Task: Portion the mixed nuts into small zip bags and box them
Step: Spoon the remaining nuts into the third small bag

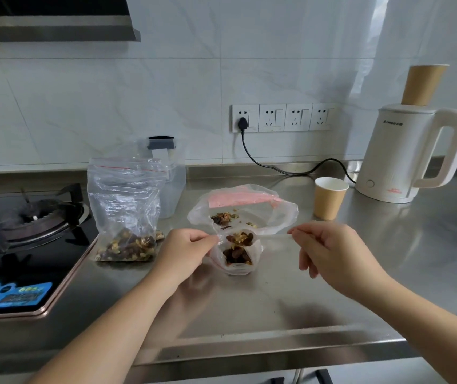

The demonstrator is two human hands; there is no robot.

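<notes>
- Pale marble-veined wall panels back a brushed stainless-steel tabletop [291, 309], smooth and faintly reflective, with a folded front lip.
- At the middle of it stands a small zip bag [237, 257] of thin clear plastic with a red seal line, holding dark, wrinkled dried fruit and golden nut pieces.
- The left hand [185, 252] pinches the bag's left top edge, fingers curled together on the film.
- The right hand [332, 250] pinches the right end of the mouth strip, which is drawn out taut between the hands (thumb and forefinger closed on it, other fingers loosely curled).
- Just behind lies a large crumpled bag [242, 210], translucent with a pink panel, a few loose nuts [224, 217] scattered inside.
- To the left, at the hob's edge, an upright zip bag [124, 209] of creased clear plastic holds mixed nuts heaped in its bottom.
- Behind that stands a clear plastic box [173, 184] with a grey clip-on latch.
- A black glass gas hob [25, 245] with copper-coloured trim fills the left.
- On the right sit a tan paper cup [329, 198] and a rounded cream kettle [410, 153], with a second paper cup [422, 84] inverted on its lid.
- A black cord [277, 167] runs from a white row of sockets [282, 117].
</notes>
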